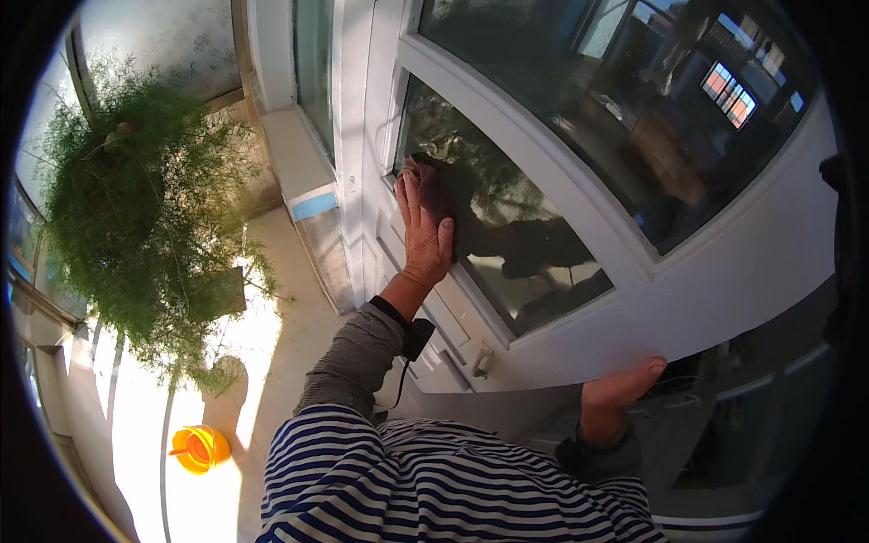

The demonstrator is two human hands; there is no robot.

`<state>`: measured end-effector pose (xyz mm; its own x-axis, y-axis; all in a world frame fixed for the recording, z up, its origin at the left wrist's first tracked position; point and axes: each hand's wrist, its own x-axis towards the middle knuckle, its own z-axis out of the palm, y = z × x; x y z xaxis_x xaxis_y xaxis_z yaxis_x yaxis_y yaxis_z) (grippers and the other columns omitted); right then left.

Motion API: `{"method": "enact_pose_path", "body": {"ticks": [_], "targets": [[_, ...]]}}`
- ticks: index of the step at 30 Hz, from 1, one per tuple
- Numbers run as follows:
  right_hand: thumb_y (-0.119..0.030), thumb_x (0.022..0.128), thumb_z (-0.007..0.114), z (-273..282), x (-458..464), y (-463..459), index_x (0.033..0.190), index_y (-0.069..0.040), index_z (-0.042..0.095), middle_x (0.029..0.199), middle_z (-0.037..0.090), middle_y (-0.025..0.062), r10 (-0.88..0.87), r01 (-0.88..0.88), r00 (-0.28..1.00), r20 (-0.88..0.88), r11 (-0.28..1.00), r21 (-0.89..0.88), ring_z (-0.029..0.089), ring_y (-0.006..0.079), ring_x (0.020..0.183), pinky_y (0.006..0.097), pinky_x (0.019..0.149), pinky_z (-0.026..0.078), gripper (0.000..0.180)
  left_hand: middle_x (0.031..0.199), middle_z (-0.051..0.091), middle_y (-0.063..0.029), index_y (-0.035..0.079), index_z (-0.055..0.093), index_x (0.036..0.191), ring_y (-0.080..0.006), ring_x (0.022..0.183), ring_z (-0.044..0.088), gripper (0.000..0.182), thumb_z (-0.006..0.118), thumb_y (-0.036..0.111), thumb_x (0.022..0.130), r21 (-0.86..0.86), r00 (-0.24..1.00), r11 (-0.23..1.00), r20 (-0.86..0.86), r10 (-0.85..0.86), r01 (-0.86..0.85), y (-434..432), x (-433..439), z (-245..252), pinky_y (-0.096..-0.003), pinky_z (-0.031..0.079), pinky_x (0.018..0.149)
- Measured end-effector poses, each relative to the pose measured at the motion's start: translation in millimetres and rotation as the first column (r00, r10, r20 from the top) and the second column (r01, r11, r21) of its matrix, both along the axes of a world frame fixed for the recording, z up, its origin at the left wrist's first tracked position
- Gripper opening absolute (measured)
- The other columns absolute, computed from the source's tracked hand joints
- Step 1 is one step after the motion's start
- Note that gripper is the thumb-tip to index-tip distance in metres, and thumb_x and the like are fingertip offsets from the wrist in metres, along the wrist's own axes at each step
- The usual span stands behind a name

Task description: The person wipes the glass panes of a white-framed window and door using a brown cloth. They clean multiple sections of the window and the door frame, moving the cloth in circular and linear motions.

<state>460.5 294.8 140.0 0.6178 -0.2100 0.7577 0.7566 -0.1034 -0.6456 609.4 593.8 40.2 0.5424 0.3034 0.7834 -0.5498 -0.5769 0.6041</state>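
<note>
My left hand (424,237) lies on a dark reddish cloth (436,192), pressing it to the lower glass pane (506,203) near that pane's left corner. Its fingers are stretched out towards the frame, and the thumb stands apart. The pane belongs to a white door (563,346), which also has a larger upper glass pane (611,129) full of reflections. At the door's free edge is my right hand (621,387), holding that edge with the thumb on top; its other fingers are mostly hidden. Between the hands, a metal door handle (482,360) sticks out from the door.
A bushy green plant (149,203) spreads across the left side. On the sunlit floor (261,380) stands an orange-yellow bucket (216,449) with an orange item inside. A ledge with a blue strip (314,206) adjoins the door frame. A black device (417,339) with a cable hangs by my left wrist.
</note>
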Motion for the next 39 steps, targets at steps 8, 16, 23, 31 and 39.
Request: {"method": "enact_pose_path", "body": {"ticks": [8,16,23,31,39], "targets": [[-0.059,0.108,0.032,-4,-10,-6,0.145,0.003,0.042,0.146,0.046,0.0159,-0.188,0.185,0.981,-0.046,0.981,-0.053,0.049,0.0264,0.129,0.0399,0.105,0.044,0.073,0.170,0.010,-0.0229,-0.005,0.021,0.159,-0.0520,0.155,0.004,0.066,0.042,0.029,0.106,-0.073,0.980,0.981,-0.100,0.174,-0.181,34,46,1,-0.0535,0.011,0.126],[-0.050,0.110,0.028,1,-7,3,0.139,0.003,0.045,0.139,0.048,0.0167,-0.187,0.187,0.982,0.012,0.978,-0.098,0.050,0.0275,0.121,0.0410,0.102,0.044,0.063,0.169,0.008,-0.0271,-0.005,0.026,0.157,-0.0563,0.153,0.001,0.066,0.049,0.025,0.102,-0.017,0.997,1.000,-0.080,-0.019,0.017,-20,-25,-4,-0.0579,0.010,0.125],[-0.051,0.111,0.028,9,-4,-3,0.149,0.001,0.036,0.154,0.038,0.0164,-0.171,0.172,0.985,0.028,0.949,-0.266,0.042,0.0277,0.136,0.0406,0.112,0.038,0.066,0.163,0.016,-0.0361,-0.008,0.048,0.142,-0.0657,0.148,0.005,0.065,0.070,0.009,0.083,0.250,0.961,0.928,-0.097,-0.259,0.276,-96,-117,-18,-0.0659,0.017,0.122],[-0.029,0.111,0.026,8,1,8,0.108,0.006,0.046,0.131,0.046,0.0294,-0.308,0.332,0.941,0.137,0.919,-0.211,0.051,0.0374,0.114,0.0463,0.101,0.044,0.040,0.152,0.046,-0.0173,0.010,0.070,0.118,-0.0522,0.144,0.034,0.041,0.070,0.013,0.077,0.664,0.942,0.743,0.190,-0.275,0.083,-63,-106,1,-0.0560,0.041,0.116],[-0.051,0.112,0.024,-7,-1,-10,0.149,0.004,0.036,0.156,0.037,0.0197,-0.350,0.377,0.926,0.140,0.857,-0.351,0.042,0.0315,0.139,0.0454,0.116,0.038,0.068,0.156,0.044,-0.0131,0.013,0.071,0.117,-0.0523,0.144,0.033,0.037,0.069,0.013,0.080,0.412,0.932,0.906,0.283,-0.227,0.095,-102,-89,61,-0.0586,0.042,0.114]]}}
